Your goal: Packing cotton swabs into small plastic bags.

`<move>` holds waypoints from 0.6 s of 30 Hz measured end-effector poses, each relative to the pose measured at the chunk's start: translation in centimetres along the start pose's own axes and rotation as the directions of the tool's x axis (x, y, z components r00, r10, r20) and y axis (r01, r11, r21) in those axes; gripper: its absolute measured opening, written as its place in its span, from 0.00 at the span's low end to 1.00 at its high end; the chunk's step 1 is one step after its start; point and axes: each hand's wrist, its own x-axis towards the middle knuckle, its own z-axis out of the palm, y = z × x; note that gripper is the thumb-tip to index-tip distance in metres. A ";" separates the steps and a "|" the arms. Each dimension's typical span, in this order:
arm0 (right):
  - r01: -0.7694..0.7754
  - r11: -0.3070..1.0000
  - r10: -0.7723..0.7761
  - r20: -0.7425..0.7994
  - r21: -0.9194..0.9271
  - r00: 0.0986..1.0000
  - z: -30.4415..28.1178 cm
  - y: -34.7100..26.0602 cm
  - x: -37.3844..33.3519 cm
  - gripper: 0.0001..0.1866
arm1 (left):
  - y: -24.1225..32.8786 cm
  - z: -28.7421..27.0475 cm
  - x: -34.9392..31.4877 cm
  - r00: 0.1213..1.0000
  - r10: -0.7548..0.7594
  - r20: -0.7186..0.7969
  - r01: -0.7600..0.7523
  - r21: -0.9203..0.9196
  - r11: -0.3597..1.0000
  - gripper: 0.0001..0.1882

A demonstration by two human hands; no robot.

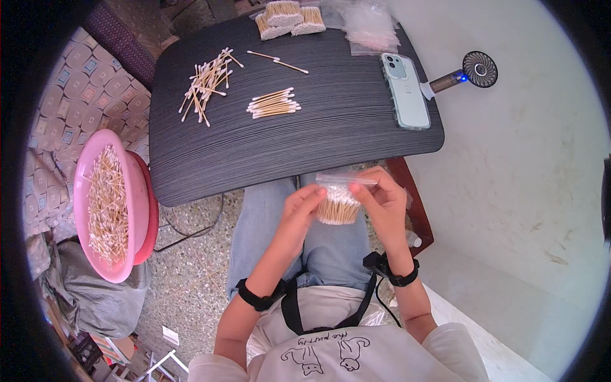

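Over my lap, just off the near edge of the black table (pixel 210 159), I hold a clear zip bag (pixel 338 205) packed with cotton swabs. My left hand (pixel 303 209) is closed on the bag's left side, near its top. My right hand (pixel 386 198) pinches the upper right corner by the zip strip. White swab tips show under the strip, with wooden sticks below them. On the table lie a neat bundle of cotton swabs (pixel 273 104), a loose heap of swabs (pixel 209 83) and two single swabs (pixel 277 60).
Filled bags of swabs (pixel 284 18) are stacked at the far edge, beside flat clear bags (pixel 370 28). A phone (pixel 407 95) lies at the right, near a small fan (pixel 478 69). A pink basin (pixel 135 204) full of swabs stands at the left. A white wall rises at right.
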 end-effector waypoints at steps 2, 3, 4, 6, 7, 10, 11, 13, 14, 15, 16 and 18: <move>0.049 0.997 -0.045 0.077 -0.055 0.996 -0.3 0.5 -0.2 0.04 | 0.4 0.5 -0.1 0.996 0.089 -0.004 -0.087 0.140 0.986 0.15; 0.049 0.997 -0.044 0.077 -0.055 0.996 -0.4 0.8 -0.2 0.04 | 0.5 0.7 -0.1 0.984 0.176 0.005 -0.171 0.278 0.945 0.15; 0.078 0.995 -0.073 0.092 -0.062 0.993 -0.4 1.0 -0.3 0.04 | 0.4 0.8 -0.1 0.984 0.176 0.004 -0.170 0.277 0.946 0.15; 0.107 0.992 -0.100 0.106 -0.069 0.989 -0.5 1.7 -0.5 0.05 | 0.0 0.7 0.0 0.984 0.177 -0.018 -0.167 0.262 0.951 0.14; 0.073 0.997 -0.072 0.108 -0.012 0.992 -0.6 2.0 -0.6 0.05 | -0.3 0.6 0.1 0.984 0.178 -0.019 -0.167 0.261 0.951 0.14; 0.033 0.997 -0.041 0.127 0.065 0.991 -0.9 2.3 -0.8 0.06 | -1.3 -0.1 0.3 0.971 0.236 -0.027 -0.221 0.265 0.939 0.13; 0.028 0.996 -0.040 0.143 0.087 0.989 -0.9 2.3 -0.8 0.06 | -1.4 -0.3 0.4 0.973 0.231 -0.015 -0.220 0.261 0.940 0.12; 0.043 0.993 -0.059 0.146 0.111 0.988 -0.7 2.4 -0.8 0.06 | -1.5 -0.4 0.4 0.974 0.226 -0.002 -0.218 0.257 0.942 0.12; 0.059 0.989 -0.079 0.149 0.135 0.986 -0.6 2.4 -0.8 0.05 | -1.6 -0.3 0.3 0.980 0.197 -0.017 -0.187 0.241 0.952 0.12; 0.059 0.989 -0.079 0.148 0.135 0.986 -0.6 2.4 -0.8 0.05 | -1.6 -0.2 0.3 0.985 0.168 -0.031 -0.156 0.226 0.962 0.11; 0.063 0.989 -0.082 0.144 0.131 0.986 -0.6 2.3 -0.8 0.05 | -1.4 -0.1 0.3 0.985 0.169 -0.031 -0.158 0.226 0.961 0.11; 0.069 0.989 -0.087 0.141 0.128 0.986 -0.5 2.1 -0.8 0.05 | -0.9 0.2 0.2 0.979 0.203 -0.014 -0.193 0.249 0.949 0.10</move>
